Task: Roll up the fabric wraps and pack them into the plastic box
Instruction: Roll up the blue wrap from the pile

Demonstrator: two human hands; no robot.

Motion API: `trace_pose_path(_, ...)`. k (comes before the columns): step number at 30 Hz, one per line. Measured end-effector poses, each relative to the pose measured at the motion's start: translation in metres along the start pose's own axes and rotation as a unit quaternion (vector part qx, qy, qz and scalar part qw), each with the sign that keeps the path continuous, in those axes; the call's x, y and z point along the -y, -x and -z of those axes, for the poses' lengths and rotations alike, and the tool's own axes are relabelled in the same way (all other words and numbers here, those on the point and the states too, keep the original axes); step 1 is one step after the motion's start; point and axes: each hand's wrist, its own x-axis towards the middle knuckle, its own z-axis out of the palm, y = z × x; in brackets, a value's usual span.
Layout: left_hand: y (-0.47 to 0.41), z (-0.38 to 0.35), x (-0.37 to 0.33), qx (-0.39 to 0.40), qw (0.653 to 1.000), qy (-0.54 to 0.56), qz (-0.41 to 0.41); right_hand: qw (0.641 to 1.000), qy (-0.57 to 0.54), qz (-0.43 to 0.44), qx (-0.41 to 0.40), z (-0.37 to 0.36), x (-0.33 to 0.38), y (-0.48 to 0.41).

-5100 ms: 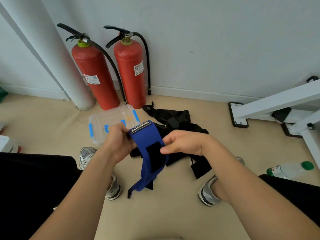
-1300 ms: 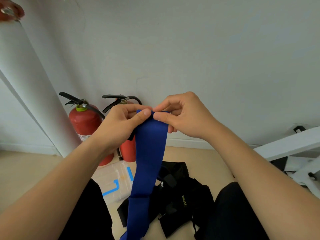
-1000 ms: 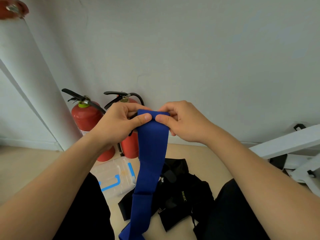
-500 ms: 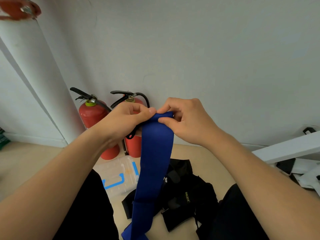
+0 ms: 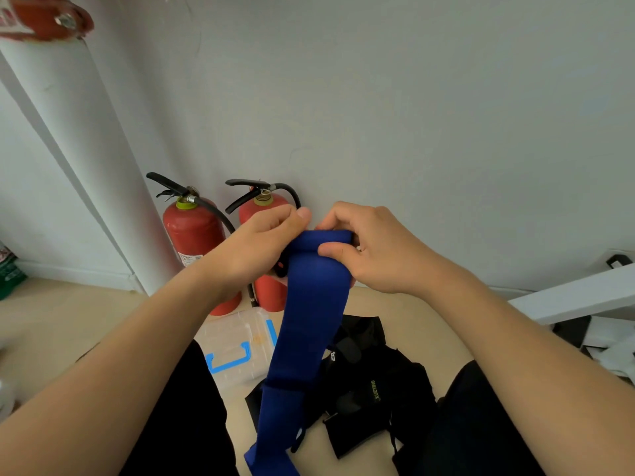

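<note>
I hold a blue fabric wrap [image 5: 309, 314] up in front of me, its long tail hanging down between my knees. Its top end is turned over into a small roll. My left hand [image 5: 257, 245] pinches the roll's left end, and my right hand [image 5: 371, 249] grips its right end with the thumb pressed on the front. Below, on the floor, lies a closed clear plastic box [image 5: 240, 348] with blue latches. To the right of the box is a heap of black wraps [image 5: 371, 383].
Two red fire extinguishers [image 5: 196, 235] stand against the wall behind the box, beside a white pillar [image 5: 86, 166]. A white bench frame [image 5: 577, 297] reaches in at the right. My black-clad knees flank the floor space.
The wrap has been lifted from lap height to chest height, and over the last second its top edge has been turned over into a thicker roll. The view has tilted up a little.
</note>
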Motion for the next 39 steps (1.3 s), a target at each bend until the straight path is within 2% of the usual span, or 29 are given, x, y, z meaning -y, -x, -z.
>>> trace_pose_path(2,-0.002,0.002,0.001,0.016,0.999,0.027,0.038,0.999,0.04,0.023,-0.011,-0.003,-0.002,0.0)
trace_pose_path(4,-0.001,0.005,0.001,0.066,0.993,0.066,0.073,0.997,0.055,0.042,-0.021,-0.005,-0.004,0.001)
trace_pose_path(7,0.0,0.012,0.002,0.119,0.988,0.023,0.097,0.997,0.056,0.056,-0.02,-0.008,-0.004,0.005)
trace_pose_path(10,0.0,0.017,0.005,0.131,0.99,-0.015,0.056,0.997,0.057,0.048,-0.014,-0.009,-0.004,0.006)
trace_pose_path(12,0.001,0.017,0.005,0.121,0.992,-0.011,0.037,0.999,0.027,0.0,0.02,-0.005,-0.005,0.006)
trace_pose_path(15,0.001,0.019,0.005,0.08,0.997,-0.016,0.011,0.994,0.024,-0.041,0.095,-0.005,-0.003,0.005)
trace_pose_path(17,0.001,0.02,0.006,0.045,0.998,-0.041,-0.019,0.992,-0.02,-0.049,0.119,-0.006,-0.002,0.004)
trace_pose_path(19,0.001,0.02,0.007,0.027,0.998,-0.046,-0.045,0.99,-0.052,-0.057,0.12,-0.005,0.0,0.004)
trace_pose_path(23,-0.001,0.017,0.01,0.01,0.994,-0.082,-0.068,0.994,-0.037,-0.043,0.094,-0.005,0.002,0.003)
trace_pose_path(28,0.002,0.023,0.008,0.072,0.993,-0.064,-0.069,0.997,-0.012,-0.05,0.062,-0.003,-0.001,0.001)
trace_pose_path(31,0.005,0.028,0.009,0.092,0.992,-0.066,-0.05,0.995,-0.003,-0.062,0.075,-0.003,-0.001,0.002)
trace_pose_path(33,0.007,0.033,0.01,0.127,0.99,-0.061,-0.025,0.992,-0.035,-0.07,0.098,-0.003,0.0,0.004)
trace_pose_path(36,0.011,0.038,0.007,0.184,0.982,0.028,-0.019,0.981,-0.139,-0.081,0.106,0.003,0.002,0.006)
trace_pose_path(39,0.011,0.041,0.004,0.173,0.984,0.015,-0.049,0.971,-0.191,-0.087,0.115,0.007,0.003,0.007)
